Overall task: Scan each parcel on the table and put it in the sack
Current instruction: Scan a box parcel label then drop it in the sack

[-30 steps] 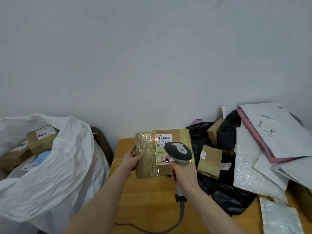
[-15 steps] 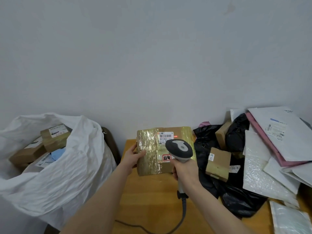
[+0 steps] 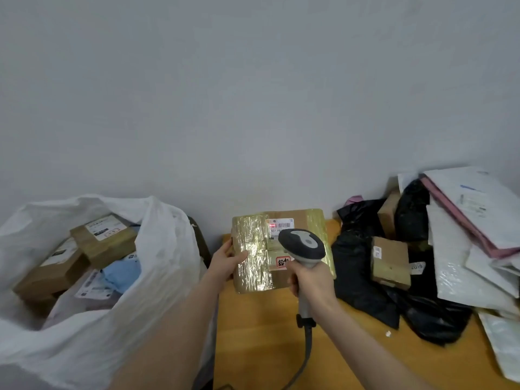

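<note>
A cardboard parcel (image 3: 254,254) wrapped in shiny yellowish tape stands tilted up above the wooden table (image 3: 261,342). My left hand (image 3: 226,260) grips its left edge. My right hand (image 3: 311,281) grips the handle of a grey barcode scanner (image 3: 302,243), held in front of the parcel. A red light spot falls on the parcel's white barcode label (image 3: 280,225). The white sack (image 3: 157,266) stands open at the left with several boxes inside.
A heap of parcels fills the table's right side: black plastic bags (image 3: 363,280), a small brown box (image 3: 389,261), white bubble mailers (image 3: 455,266) and a pink envelope (image 3: 461,220). The scanner's cable (image 3: 305,358) trails down over the table's front. A grey wall stands behind.
The view has swung left, showing more of the sack. The red scan spot has moved back left across the parcel's label. Both hands keep their hold.
</note>
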